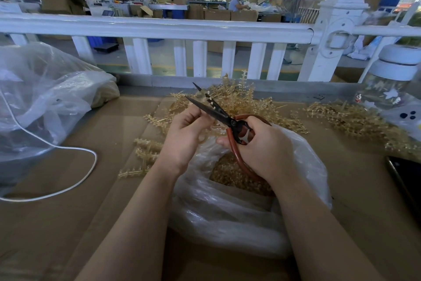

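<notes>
The short pegged plastic strip [211, 101] is hard to make out. It looks dark against the heap of amber plastic sprues [241, 96] behind it, and its lower end is hidden by the left hand [184, 137]. The lower loop of the black-bladed scissors with red-brown handles [224, 117] passes out of sight behind the right hand [262, 146]. A dark flat phone [405, 180] is cut off by the right edge.

The left hand is raised over the cardboard-covered counter [68, 189]. Its fingers [193, 113] are curled and pinch the strip, holding it up between the scissor blades. The blades are parted and point up and away to the left. The right hand's fingers are wrapped round the handles, with the thumb tip [222, 141] showing at the left. Both hands hover above a crumpled clear plastic bag [227, 217] holding small amber offcuts [227, 173].
</notes>
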`<action>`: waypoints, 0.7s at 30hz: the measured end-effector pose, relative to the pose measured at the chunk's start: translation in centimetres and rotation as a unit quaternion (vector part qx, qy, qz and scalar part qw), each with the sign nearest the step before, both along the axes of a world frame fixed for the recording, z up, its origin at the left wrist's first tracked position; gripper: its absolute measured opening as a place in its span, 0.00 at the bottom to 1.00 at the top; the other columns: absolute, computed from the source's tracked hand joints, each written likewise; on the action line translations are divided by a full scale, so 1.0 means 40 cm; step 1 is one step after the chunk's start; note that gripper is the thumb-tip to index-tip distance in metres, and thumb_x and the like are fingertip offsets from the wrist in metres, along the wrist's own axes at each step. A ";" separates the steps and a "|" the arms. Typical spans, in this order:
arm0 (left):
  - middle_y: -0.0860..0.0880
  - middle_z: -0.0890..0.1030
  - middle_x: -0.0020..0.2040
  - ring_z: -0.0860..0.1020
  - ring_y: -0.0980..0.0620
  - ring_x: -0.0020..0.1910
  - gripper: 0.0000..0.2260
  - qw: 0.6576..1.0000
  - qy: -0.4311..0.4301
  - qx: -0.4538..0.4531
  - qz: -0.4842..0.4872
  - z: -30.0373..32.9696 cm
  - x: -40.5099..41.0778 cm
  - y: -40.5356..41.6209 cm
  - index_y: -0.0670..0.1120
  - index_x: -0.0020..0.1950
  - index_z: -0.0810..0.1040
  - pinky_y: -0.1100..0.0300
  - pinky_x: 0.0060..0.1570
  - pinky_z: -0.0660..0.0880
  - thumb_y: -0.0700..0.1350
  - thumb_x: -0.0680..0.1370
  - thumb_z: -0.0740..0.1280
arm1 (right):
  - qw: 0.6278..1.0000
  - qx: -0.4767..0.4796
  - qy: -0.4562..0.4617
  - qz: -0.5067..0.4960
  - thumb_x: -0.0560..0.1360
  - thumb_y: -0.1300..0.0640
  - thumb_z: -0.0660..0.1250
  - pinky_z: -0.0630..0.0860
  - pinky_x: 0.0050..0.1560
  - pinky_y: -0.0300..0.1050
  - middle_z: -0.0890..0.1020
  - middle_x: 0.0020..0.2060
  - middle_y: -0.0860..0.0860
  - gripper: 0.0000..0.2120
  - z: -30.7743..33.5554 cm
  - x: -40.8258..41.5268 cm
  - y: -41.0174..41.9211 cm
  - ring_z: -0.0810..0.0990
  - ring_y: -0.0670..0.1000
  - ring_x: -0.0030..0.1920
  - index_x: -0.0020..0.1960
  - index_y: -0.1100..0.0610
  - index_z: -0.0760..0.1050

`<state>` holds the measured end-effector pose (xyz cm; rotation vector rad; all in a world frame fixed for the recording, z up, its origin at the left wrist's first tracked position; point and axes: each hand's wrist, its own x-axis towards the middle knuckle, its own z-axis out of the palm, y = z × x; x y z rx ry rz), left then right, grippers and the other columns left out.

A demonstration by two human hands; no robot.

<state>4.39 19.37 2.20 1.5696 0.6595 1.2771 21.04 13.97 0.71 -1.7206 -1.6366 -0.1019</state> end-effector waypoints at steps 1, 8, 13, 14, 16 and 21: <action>0.44 0.75 0.38 0.72 0.56 0.37 0.09 1.000 -0.003 -0.002 -0.002 0.001 0.000 -0.001 0.34 0.44 0.76 0.67 0.39 0.69 0.40 0.76 0.64 | 1.000 0.002 -0.001 -0.001 0.66 0.21 0.63 0.75 0.36 0.36 0.81 0.37 0.39 0.28 0.000 0.000 0.000 0.78 0.41 0.38 0.47 0.45 0.77; 0.50 0.76 0.33 0.74 0.55 0.33 0.05 0.999 -0.021 0.029 0.040 0.000 0.009 -0.005 0.42 0.48 0.77 0.66 0.36 0.71 0.38 0.78 0.61 | 1.000 -0.008 0.006 0.002 0.66 0.23 0.64 0.69 0.34 0.30 0.79 0.35 0.38 0.26 -0.001 0.000 -0.001 0.76 0.38 0.36 0.47 0.43 0.77; 0.48 0.77 0.35 0.75 0.52 0.37 0.06 0.998 -0.022 0.038 0.049 -0.004 0.010 0.001 0.37 0.48 0.78 0.64 0.42 0.72 0.35 0.80 0.62 | 1.000 -0.005 -0.001 -0.008 0.66 0.22 0.64 0.66 0.32 0.30 0.77 0.33 0.36 0.26 0.003 -0.001 -0.001 0.75 0.36 0.35 0.46 0.43 0.77; 0.48 0.78 0.36 0.76 0.52 0.39 0.06 0.998 -0.027 0.036 0.046 -0.005 0.010 0.000 0.35 0.48 0.78 0.64 0.44 0.73 0.35 0.80 0.62 | 1.000 -0.001 -0.003 -0.010 0.65 0.21 0.62 0.66 0.33 0.29 0.77 0.33 0.35 0.27 0.005 -0.001 -0.002 0.74 0.36 0.34 0.47 0.43 0.77; 0.47 0.80 0.41 0.78 0.53 0.43 0.06 0.998 -0.040 0.020 0.045 -0.005 0.008 0.000 0.35 0.49 0.79 0.65 0.47 0.74 0.34 0.80 0.63 | 1.000 0.008 -0.006 -0.015 0.64 0.19 0.58 0.65 0.33 0.29 0.75 0.33 0.35 0.31 0.009 -0.001 -0.004 0.72 0.36 0.33 0.47 0.44 0.77; 0.46 0.80 0.42 0.78 0.52 0.44 0.04 0.997 -0.048 -0.002 0.054 -0.005 0.002 0.004 0.34 0.47 0.79 0.66 0.47 0.75 0.34 0.79 0.66 | 1.000 0.019 -0.020 -0.014 0.64 0.19 0.55 0.70 0.32 0.34 0.77 0.33 0.39 0.34 0.010 -0.004 -0.006 0.75 0.42 0.35 0.47 0.47 0.78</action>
